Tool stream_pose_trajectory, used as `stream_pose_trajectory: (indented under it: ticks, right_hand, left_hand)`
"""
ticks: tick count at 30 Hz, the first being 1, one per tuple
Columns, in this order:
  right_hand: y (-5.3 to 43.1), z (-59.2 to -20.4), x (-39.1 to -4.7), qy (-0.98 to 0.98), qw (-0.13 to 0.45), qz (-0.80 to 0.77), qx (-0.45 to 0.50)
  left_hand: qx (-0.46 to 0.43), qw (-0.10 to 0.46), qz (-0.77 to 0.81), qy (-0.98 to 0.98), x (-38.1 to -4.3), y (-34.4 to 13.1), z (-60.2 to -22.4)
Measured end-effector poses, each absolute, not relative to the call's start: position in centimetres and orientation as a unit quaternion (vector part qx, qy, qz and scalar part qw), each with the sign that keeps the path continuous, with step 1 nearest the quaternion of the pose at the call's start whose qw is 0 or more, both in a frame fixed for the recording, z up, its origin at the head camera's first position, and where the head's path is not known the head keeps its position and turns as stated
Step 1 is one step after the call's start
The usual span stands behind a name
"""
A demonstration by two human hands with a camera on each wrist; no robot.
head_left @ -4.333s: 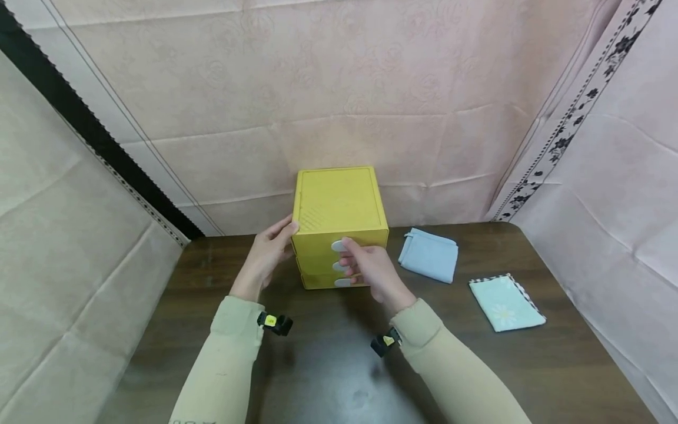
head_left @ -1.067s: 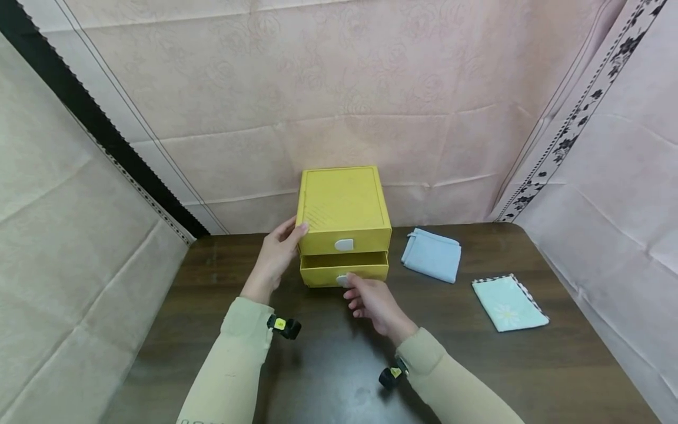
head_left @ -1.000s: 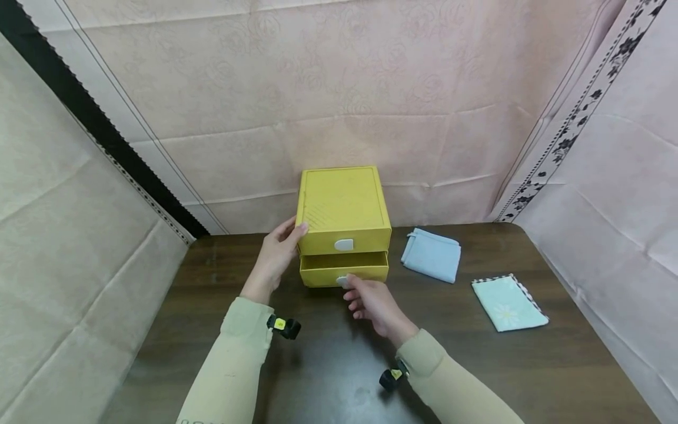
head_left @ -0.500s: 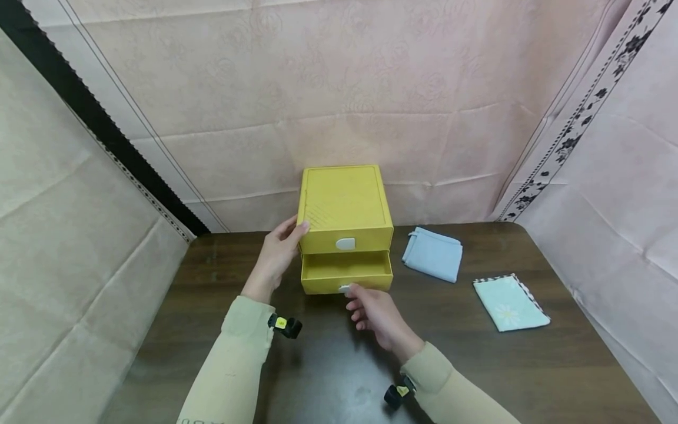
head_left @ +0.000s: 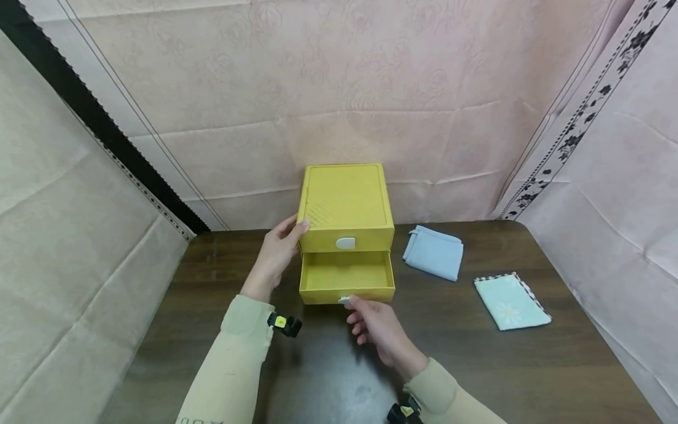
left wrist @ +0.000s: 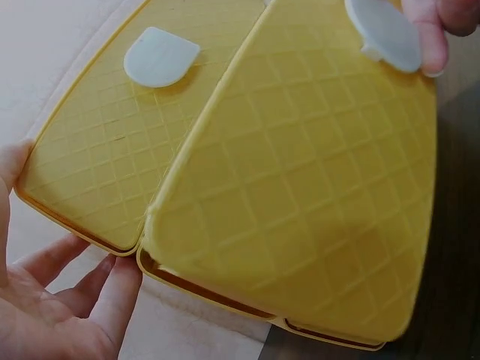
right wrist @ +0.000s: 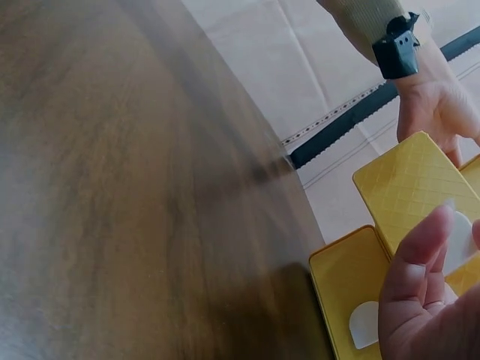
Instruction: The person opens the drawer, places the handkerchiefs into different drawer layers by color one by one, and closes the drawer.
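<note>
A small yellow drawer unit stands at the back of the table. Its middle drawer is pulled well out, and nothing shows inside it. My right hand pinches that drawer's white tab handle between thumb and fingers. At the unit's left front edge, my left hand grips the side, thumb near the top corner and fingers along the wall. The left wrist view shows the top drawer in place with its white handle. In the right wrist view the bottom drawer's handle shows below.
To the right of the unit lies a folded blue cloth. Further right is a folded mint cloth with a checked edge and a flower. Pale fabric hangs behind the dark wooden table.
My right hand has moved from the top handle down to the middle drawer's and drawn that drawer steadily toward me. The left hand has stayed on the unit's side. Both cloths lie still.
</note>
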State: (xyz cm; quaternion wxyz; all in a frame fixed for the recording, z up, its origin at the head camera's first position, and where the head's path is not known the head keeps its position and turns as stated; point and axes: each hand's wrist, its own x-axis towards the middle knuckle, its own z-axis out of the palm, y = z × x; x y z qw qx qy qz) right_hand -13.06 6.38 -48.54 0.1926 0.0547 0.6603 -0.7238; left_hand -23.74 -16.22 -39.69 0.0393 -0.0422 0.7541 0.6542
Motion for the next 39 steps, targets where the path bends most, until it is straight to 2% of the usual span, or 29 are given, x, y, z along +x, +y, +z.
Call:
stream_pose_trajectory:
  ticks: [39]
  right_hand:
    - [5.4, -48.6, -10.1, 0.643, 0.194, -0.737, 0.075]
  left_hand:
    - [-0.038, 0.034, 0.649, 0.759, -23.8, -16.1, -39.8]
